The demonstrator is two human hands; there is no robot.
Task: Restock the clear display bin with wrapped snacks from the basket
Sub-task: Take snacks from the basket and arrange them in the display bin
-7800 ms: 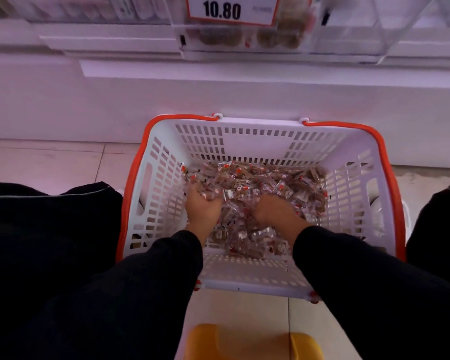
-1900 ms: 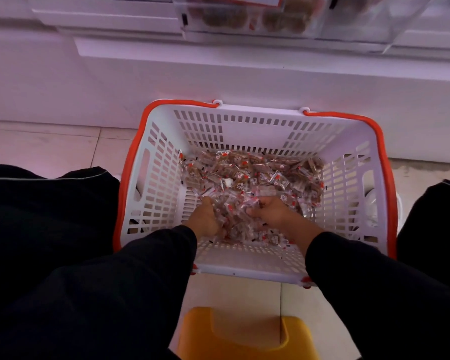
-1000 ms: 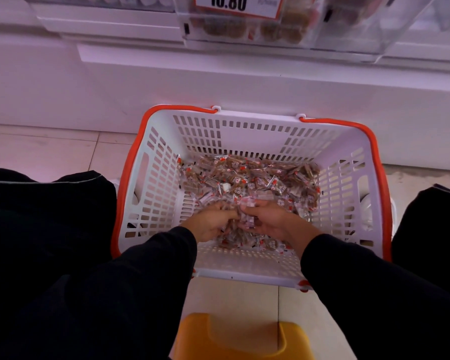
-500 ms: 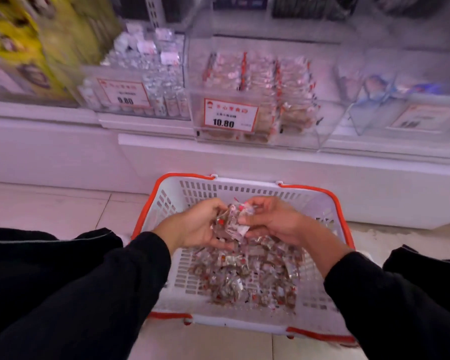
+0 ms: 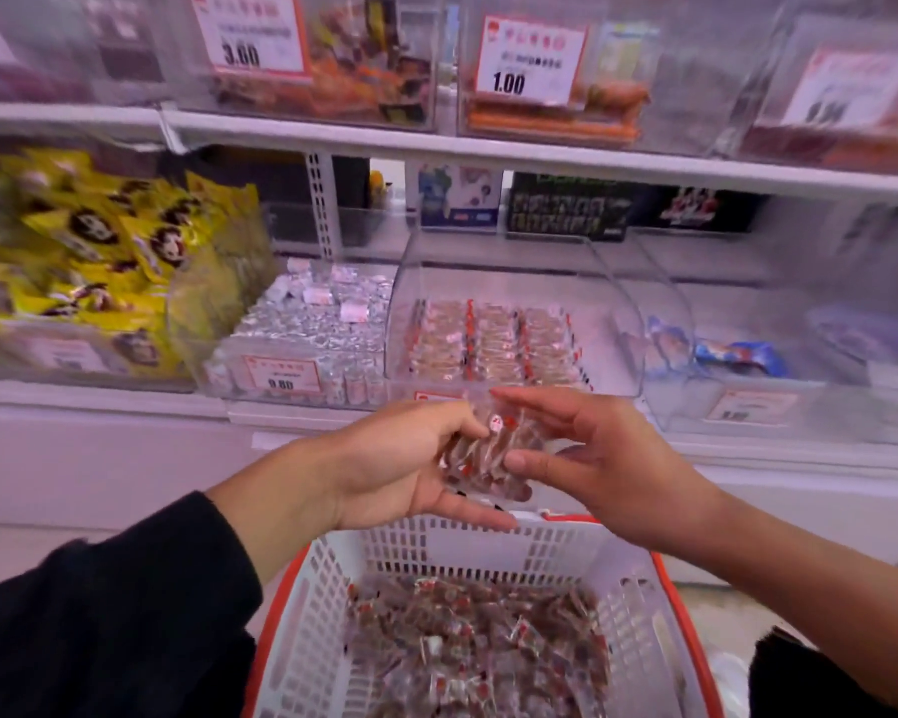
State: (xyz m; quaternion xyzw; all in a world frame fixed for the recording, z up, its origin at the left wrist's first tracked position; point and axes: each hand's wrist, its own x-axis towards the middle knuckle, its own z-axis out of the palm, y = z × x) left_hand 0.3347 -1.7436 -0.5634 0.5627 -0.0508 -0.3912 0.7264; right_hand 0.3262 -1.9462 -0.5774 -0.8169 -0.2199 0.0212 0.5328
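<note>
Your left hand (image 5: pixel 400 458) and right hand (image 5: pixel 587 453) cup a handful of wrapped snacks (image 5: pixel 483 453) between them, fingers curled around the crinkled clear wrappers with red marks, held above the far rim of the basket (image 5: pixel 302 629) and just in front of the clear display bin (image 5: pixel 613 313). The bin's curved transparent walls rise open at the top, with free room above three neat rows of matching snacks that fill only its lower part. The white slotted plastic basket with an orange rim sits below on the floor, a loose heap of snacks in its bottom. To the left stands a bin of silvery foil packets (image 5: pixel 307 323); farther left, yellow bags (image 5: pixel 99 251). The upper shelf (image 5: pixel 540 152) overhangs the bin from above.
</note>
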